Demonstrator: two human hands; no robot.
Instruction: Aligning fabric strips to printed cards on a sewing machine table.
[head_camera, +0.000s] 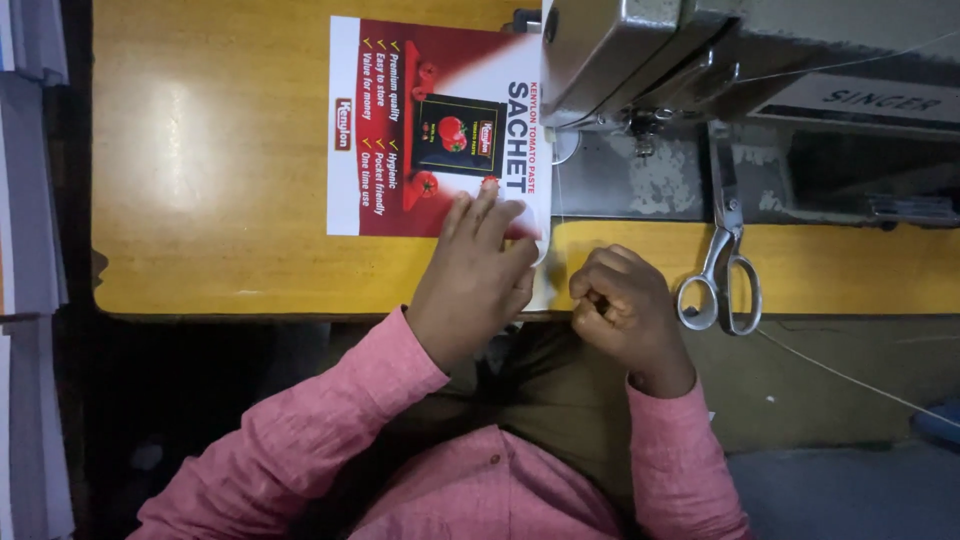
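Nearest the camera, two pink sleeves led up to the hands at the table's front edge. The left hand (478, 268) lay flat, fingers spread and pressing down on the near end of a printed sheet (440, 125), a red and white advertising flyer showing a dark sachet and tomatoes; nothing was gripped, the palm simply rested on the paper. Just beside it to the right, the right hand (622, 305) was curled into a closed fist at the table edge, and whether it pinched a thread or anything else could not be told. A little farther right of that fist, a pair of steel scissors (722, 270) lay on the yellow wooden table (210, 180), blades pointing away. Beyond both hands, the flyer ran under the grey sewing machine (640, 60), whose needle area stood just past the fingertips. No container showed apart from the sachet pictured on the sheet.
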